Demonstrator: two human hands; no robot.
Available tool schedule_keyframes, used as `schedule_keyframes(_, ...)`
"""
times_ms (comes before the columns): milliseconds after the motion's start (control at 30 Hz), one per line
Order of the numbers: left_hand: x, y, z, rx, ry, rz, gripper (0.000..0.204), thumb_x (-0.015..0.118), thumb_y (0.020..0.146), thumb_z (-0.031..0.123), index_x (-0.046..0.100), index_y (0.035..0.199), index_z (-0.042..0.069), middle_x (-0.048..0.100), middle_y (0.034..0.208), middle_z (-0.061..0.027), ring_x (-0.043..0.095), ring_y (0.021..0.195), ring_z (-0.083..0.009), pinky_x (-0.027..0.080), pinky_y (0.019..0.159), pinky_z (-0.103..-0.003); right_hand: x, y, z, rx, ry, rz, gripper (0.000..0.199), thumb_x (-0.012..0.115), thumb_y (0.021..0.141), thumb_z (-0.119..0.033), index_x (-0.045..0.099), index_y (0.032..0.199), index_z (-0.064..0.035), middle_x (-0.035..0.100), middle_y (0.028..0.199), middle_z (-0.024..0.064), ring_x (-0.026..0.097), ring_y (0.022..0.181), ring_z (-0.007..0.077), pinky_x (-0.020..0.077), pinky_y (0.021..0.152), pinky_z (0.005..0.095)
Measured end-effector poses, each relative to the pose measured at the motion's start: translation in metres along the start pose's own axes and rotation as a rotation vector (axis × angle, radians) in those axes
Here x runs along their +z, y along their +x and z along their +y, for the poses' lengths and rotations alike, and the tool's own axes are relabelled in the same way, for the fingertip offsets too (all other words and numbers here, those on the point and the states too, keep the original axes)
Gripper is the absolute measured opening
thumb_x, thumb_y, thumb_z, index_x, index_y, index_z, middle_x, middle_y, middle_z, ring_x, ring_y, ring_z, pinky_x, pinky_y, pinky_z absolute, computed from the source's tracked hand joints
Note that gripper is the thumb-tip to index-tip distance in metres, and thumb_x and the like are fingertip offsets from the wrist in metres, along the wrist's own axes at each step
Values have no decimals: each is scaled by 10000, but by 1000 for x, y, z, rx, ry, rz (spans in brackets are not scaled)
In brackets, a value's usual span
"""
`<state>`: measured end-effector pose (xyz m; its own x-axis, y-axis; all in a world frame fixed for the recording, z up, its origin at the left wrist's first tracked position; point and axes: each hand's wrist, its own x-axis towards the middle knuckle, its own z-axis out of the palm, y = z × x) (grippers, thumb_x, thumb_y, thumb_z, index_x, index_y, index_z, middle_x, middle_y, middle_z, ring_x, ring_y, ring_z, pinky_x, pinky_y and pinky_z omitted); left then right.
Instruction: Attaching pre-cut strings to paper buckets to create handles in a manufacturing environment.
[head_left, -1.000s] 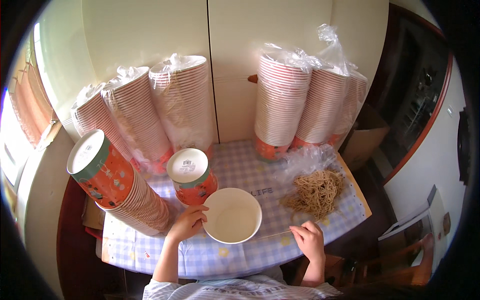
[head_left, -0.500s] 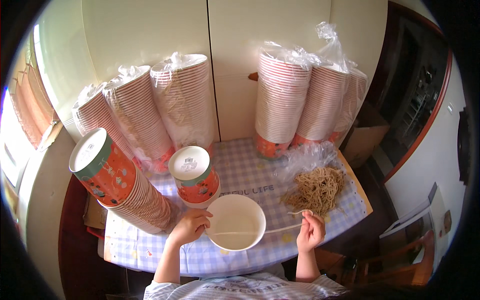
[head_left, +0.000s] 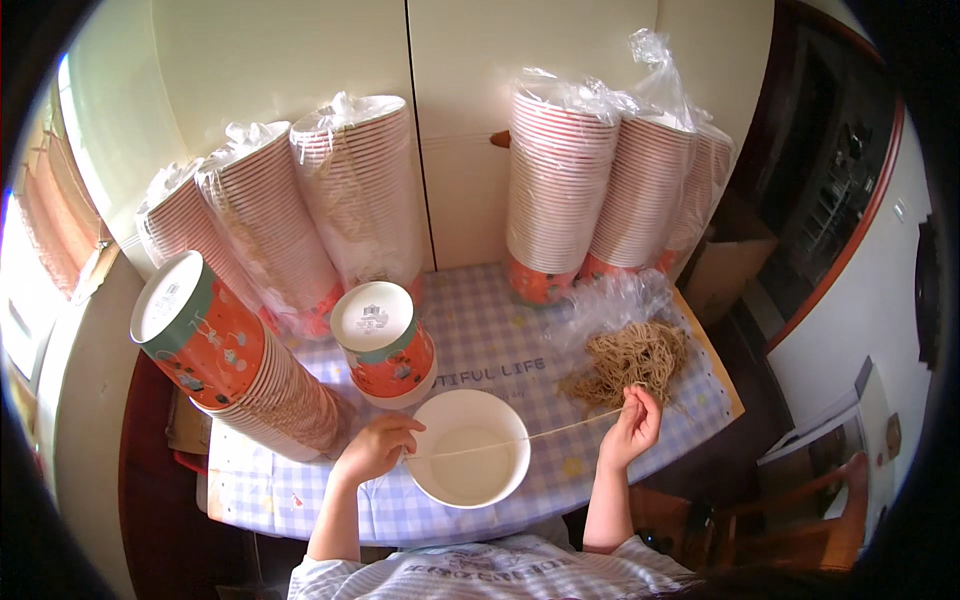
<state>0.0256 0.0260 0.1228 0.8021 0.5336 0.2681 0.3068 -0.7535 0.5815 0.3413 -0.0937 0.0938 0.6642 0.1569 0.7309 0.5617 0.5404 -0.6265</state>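
A white paper bowl (head_left: 470, 460) sits upright on the checked tablecloth (head_left: 520, 360) in front of me. My left hand (head_left: 375, 447) rests at the bowl's left rim and pinches one end of a thin tan string (head_left: 520, 438). The string runs taut across the bowl's mouth to my right hand (head_left: 632, 428), which pinches its other end just right of the bowl. A tangled heap of the same tan strings (head_left: 632, 360) lies on clear plastic beyond my right hand.
Orange paper bowls stand upside down: a short stack (head_left: 385, 345) behind the bowl and a leaning stack (head_left: 225, 365) at left. Tall plastic-wrapped stacks (head_left: 570, 190) line the cupboard wall at back. A wooden chair (head_left: 800, 520) stands at lower right.
My right hand picked a string from the heap and drew it out. Both hands now hold it stretched across the bowl, and the bowl has shifted slightly.
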Motion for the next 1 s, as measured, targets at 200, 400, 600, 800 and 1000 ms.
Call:
schedule_keyframes(200, -6, 6, 10, 14, 2, 17, 153, 540, 630, -71, 581, 707, 55, 594, 993, -52, 531, 947, -247, 456, 795, -337, 8, -5, -9, 310, 134, 107, 110, 516, 851, -50, 516, 952, -4, 556, 898, 76, 534, 793, 150, 451, 741, 283)
schedule_keyframes(400, -1, 46, 50, 132, 8, 162, 153, 593, 708, 44, 587, 861, 46, 597, 897, -79, 561, 873, -268, 459, 753, -361, 16, -35, -23, 411, 553, -54, 198, 629, 792, -170, 538, 874, -15, 567, 848, 88, 573, 753, 205, 492, 681, 351)
schedule_keyframes(600, 17, 80, 82, 47, -140, -39, 224, 613, 748, 150, 598, 945, 44, 604, 828, -96, 586, 750, -258, 465, 665, -354, 24, -44, -42, 619, 807, -151, 297, 638, 775, -295, 549, 859, -25, 562, 801, 71, 555, 728, 189, 475, 655, 329)
schedule_keyframes(800, 38, 105, 89, 32, -320, -248, 274, 620, 764, 161, 595, 1008, 39, 593, 800, -98, 578, 685, -193, 451, 605, -308, 20, -45, -44, 728, 941, -164, 285, 629, 781, -302, 554, 860, -38, 561, 760, 63, 541, 698, 193, 455, 637, 318)
schedule_keyframes(1000, 57, 114, 74, 137, -492, -322, 230, 625, 767, 158, 620, 973, 55, 570, 774, -69, 521, 655, -127, 417, 577, -262, 17, -43, -44, 775, 1021, -159, 268, 621, 789, -288, 561, 859, -37, 574, 776, 74, 539, 692, 198, 448, 630, 307)
